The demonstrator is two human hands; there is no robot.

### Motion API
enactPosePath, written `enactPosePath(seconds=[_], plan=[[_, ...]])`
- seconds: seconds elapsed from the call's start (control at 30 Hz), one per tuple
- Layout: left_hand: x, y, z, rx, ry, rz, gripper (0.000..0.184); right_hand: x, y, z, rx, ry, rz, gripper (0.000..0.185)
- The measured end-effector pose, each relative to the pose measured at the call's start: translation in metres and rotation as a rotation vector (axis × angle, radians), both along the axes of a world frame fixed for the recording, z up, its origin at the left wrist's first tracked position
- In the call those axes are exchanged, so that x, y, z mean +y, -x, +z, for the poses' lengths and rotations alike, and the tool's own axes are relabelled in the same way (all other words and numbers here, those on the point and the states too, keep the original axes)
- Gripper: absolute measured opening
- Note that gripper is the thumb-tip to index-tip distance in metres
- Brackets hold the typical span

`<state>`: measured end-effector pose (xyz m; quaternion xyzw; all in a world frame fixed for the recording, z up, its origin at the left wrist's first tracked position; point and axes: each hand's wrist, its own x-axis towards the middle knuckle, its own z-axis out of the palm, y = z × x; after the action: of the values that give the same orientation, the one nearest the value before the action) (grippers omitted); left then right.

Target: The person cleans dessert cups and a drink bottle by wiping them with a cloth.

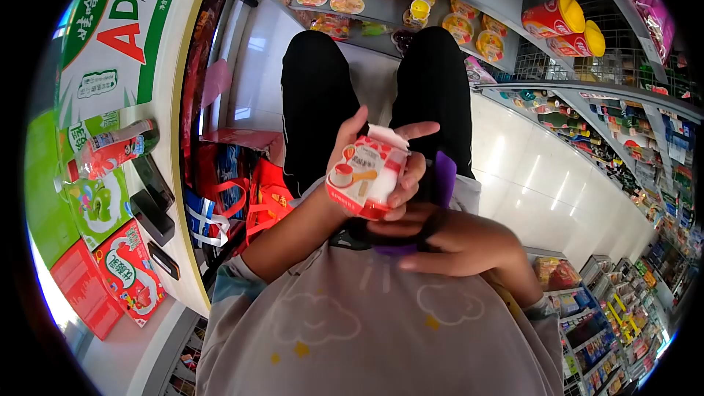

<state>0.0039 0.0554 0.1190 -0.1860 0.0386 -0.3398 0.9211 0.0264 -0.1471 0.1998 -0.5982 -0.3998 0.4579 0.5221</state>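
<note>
1. Left hand point(409, 176) grips the pack point(361, 177), which is held up in front of the lap — apparently the inspecting step.
2. Right hand point(458, 240) sits near the waist, fingers slightly bent; can't tell whether it grips anything.
3. Next move likely calls for steady left fingers.

A red-and-white package point(359, 180) is held tilted in the left hand point(346, 141), above the lap. The right hand point(458, 243) is held just to its near right, thumb and fingers parted. A phone point(163, 261) is placed on the left counter point(191, 279); yellow-lidded tubs point(546, 19) are displayed at far right.
</note>
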Motion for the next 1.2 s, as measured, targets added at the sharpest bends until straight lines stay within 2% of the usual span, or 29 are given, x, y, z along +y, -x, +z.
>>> enactPosePath(seconds=[0.03, 0.1, 0.17, 0.2, 0.27, 0.3, 0.33, 0.43, 0.5, 0.57, 0.6, 0.63, 0.7, 0.73, 0.77, 0.83, 0.87, 0.93, 0.97, 1.0, 1.03, 1.1, 1.13, 1.17, 1.2], plan=[[0.000, 0.004, 0.001, 0.032, -0.035, -0.009, 0.093, -0.008, -0.005, 0.000, 0.143, -0.040, -0.043, 0.045], [0.000, 0.015, 0.004, -0.051, -0.204, -0.035, 0.103, -0.030, -0.020, 0.002, 0.169, -0.025, -0.015, 0.049], [0.005, 0.015, 0.017, -0.229, -0.564, -0.164, 0.101, -0.047, -0.028, 0.008, 0.145, 0.310, -0.177, 0.048], [0.002, 0.016, 0.019, -0.235, -0.615, -0.169, 0.094, -0.046, -0.024, 0.003, -0.085, 0.230, -0.351, 0.048], [-0.003, 0.017, 0.024, -0.247, -0.717, -0.182, 0.081, -0.029, -0.022, 0.014, -0.033, 0.221, -0.402, 0.050], [-0.008, 0.021, 0.019, -0.192, -0.720, -0.158, 0.064, -0.018, -0.022, 0.022, 0.021, 0.207, -0.456, 0.051], [-0.007, 0.020, 0.020, -0.195, -0.715, -0.159, 0.064, -0.006, -0.027, 0.027, -0.046, 0.121, -0.385, 0.052], [0.001, 0.014, 0.026, -0.316, -0.744, -0.173, 0.059, 0.004, -0.030, 0.030, -0.036, 0.143, -0.329, 0.055], [0.004, 0.012, 0.028, -0.392, -0.864, -0.236, 0.061, 0.004, -0.025, 0.018, 0.051, 0.114, -0.298, 0.058], [0.001, 0.014, 0.018, -0.483, -0.978, -0.246, 0.066, 0.005, -0.016, 0.011, 0.272, 0.069, -0.299, 0.059], [-0.002, 0.015, 0.013, -0.551, -1.054, -0.238, 0.071, 0.004, -0.016, 0.012, 0.248, 0.132, -0.254, 0.061], [-0.003, 0.016, 0.013, -0.547, -1.044, -0.216, 0.071, 0.005, -0.017, 0.012, 0.240, 0.149, -0.239, 0.061], [-0.002, 0.018, 0.013, -0.386, -0.742, -0.197, 0.083, 0.008, -0.021, 0.010, 0.356, 0.009, -0.251, 0.068], [0.000, 0.015, 0.031, -0.158, -0.702, -0.276, 0.097, -0.001, -0.024, 0.017, 0.394, 0.140, -0.275, 0.070], [0.004, 0.015, 0.030, -0.152, -0.682, -0.252, 0.097, -0.006, -0.038, 0.025, 0.400, 0.177, -0.234, 0.070], [0.017, 0.015, 0.019, -0.332, -0.628, -0.427, 0.109, -0.007, -0.059, 0.038, 0.607, 0.124, -0.430, 0.071], [0.014, 0.015, 0.007, -0.384, -0.594, -0.493, 0.111, -0.006, -0.073, 0.038, 0.538, 0.111, -0.502, 0.073], [0.009, 0.022, -0.004, -0.424, -0.640, -0.500, 0.100, 0.015, -0.097, 0.039, 0.307, 0.155, -0.645, 0.073], [0.009, 0.021, -0.002, -0.462, -0.657, -0.520, 0.097, 0.031, -0.109, 0.032, 0.110, 0.251, -0.667, 0.070], [0.015, 0.022, 0.005, -0.501, -0.749, -0.440, 0.092, 0.044, -0.121, 0.015, -0.010, 0.299, -0.634, 0.066], [0.023, 0.019, 0.007, -0.578, -0.787, -0.563, 0.085, 0.054, -0.134, -0.009, -0.130, 0.345, -0.594, 0.062], [0.031, 0.024, 0.021, -0.827, -0.982, -0.306, 0.079, 0.077, -0.161, -0.063, -0.413, 0.452, -0.559, 0.058], [0.033, 0.024, 0.024, -0.949, -1.111, -0.244, 0.076, 0.099, -0.170, -0.073, -0.554, 0.561, -0.523, 0.058], [0.032, 0.031, 0.022, -1.018, -1.259, -0.040, 0.065, 0.120, -0.181, -0.083, -0.698, 0.663, -0.484, 0.057], [0.032, 0.033, 0.022, -1.110, -1.346, -0.047, 0.060, 0.130, -0.198, -0.112, -0.852, 0.587, -0.448, 0.058]])
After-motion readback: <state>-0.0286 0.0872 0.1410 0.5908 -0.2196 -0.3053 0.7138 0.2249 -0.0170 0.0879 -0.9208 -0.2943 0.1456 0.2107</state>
